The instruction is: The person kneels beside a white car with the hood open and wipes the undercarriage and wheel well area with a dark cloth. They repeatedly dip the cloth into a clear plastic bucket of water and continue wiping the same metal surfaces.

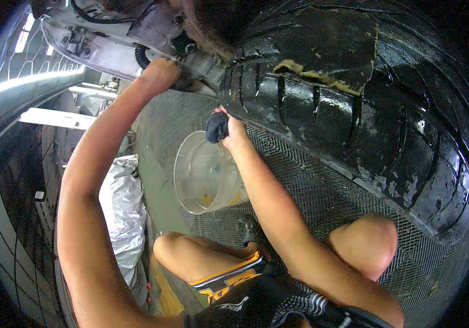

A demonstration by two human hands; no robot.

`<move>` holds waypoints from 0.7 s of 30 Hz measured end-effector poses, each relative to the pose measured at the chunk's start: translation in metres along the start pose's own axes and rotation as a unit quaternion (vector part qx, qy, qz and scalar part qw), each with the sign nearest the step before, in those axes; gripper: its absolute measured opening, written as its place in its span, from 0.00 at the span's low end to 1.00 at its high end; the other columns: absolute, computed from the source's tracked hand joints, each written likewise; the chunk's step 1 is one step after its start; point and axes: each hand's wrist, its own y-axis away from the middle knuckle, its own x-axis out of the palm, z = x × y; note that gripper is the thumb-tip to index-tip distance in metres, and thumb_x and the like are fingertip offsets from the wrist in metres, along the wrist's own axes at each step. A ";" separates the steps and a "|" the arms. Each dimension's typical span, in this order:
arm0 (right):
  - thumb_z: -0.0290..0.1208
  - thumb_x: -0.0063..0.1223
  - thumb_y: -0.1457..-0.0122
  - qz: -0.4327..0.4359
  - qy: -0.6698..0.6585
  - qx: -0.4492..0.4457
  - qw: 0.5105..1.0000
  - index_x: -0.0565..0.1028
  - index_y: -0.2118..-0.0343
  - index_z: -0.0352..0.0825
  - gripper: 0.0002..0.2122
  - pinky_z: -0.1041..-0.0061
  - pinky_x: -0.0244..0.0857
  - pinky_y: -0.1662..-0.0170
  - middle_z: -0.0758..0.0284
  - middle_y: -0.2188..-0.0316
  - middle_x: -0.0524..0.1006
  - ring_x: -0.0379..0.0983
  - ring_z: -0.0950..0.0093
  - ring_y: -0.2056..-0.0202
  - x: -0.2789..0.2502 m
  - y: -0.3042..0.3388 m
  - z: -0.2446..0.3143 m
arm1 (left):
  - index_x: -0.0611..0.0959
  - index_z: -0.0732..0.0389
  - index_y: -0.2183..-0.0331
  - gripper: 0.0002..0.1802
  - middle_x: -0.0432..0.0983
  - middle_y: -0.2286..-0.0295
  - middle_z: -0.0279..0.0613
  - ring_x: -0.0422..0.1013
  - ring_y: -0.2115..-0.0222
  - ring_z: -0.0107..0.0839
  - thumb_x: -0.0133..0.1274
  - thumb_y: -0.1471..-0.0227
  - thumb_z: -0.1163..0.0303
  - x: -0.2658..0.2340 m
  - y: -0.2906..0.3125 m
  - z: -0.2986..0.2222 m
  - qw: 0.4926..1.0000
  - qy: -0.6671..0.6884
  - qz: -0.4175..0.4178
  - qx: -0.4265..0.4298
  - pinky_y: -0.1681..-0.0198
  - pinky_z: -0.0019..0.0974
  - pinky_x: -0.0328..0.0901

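Observation:
My left hand [162, 75] reaches up to the pale metal bodywork [111, 57] of a vehicle, beside a black corrugated hose [142, 56]. Its fingers curl in against the bodywork, and what they grip is hidden. Lower and to the right, my right hand [236, 133] is closed around a bunched dark cloth [217, 128]. The cloth hangs just above a clear plastic bucket [182, 188], which has yellowish marks on its side. Close to the right hand runs the lower edge of a large, wet, ribbed black panel [322, 104], shaped like a wheel-arch liner.
Beneath me lies a patterned dark grating floor [322, 191], with a green strip [160, 180] to its left. A crumpled silver cover [122, 218] stands at the left. My bent knees [363, 246] flank the space below the bucket. Bright lamps shine at far left.

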 end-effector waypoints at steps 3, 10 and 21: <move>0.43 0.56 0.40 0.028 -0.089 0.037 0.995 0.74 0.70 0.38 0.13 0.72 0.67 0.74 0.70 0.76 0.74 0.71 0.74 0.77 -0.012 -0.006 0.023 | 0.85 0.59 0.72 0.07 0.82 0.69 0.48 0.79 0.68 0.44 0.53 0.53 0.70 -0.028 -0.012 0.006 0.998 -0.021 0.009 0.057 0.66 0.45 0.74; 0.46 0.55 0.41 0.051 -0.040 -0.001 0.998 0.72 0.74 0.40 0.14 0.72 0.62 0.77 0.72 0.81 0.71 0.68 0.75 0.79 0.013 0.004 0.028 | 0.86 0.59 0.70 0.08 0.82 0.67 0.48 0.80 0.66 0.44 0.52 0.51 0.70 -0.013 -0.015 0.006 1.000 0.014 0.003 -0.016 0.65 0.44 0.74; 0.51 0.53 0.42 -0.090 -0.131 0.008 0.987 0.75 0.75 0.44 0.15 0.65 0.71 0.69 0.72 0.81 0.74 0.72 0.70 0.77 0.040 0.044 0.014 | 0.86 0.58 0.72 0.09 0.83 0.68 0.45 0.80 0.65 0.41 0.52 0.51 0.70 -0.005 0.000 0.006 1.000 -0.004 0.017 0.004 0.64 0.42 0.74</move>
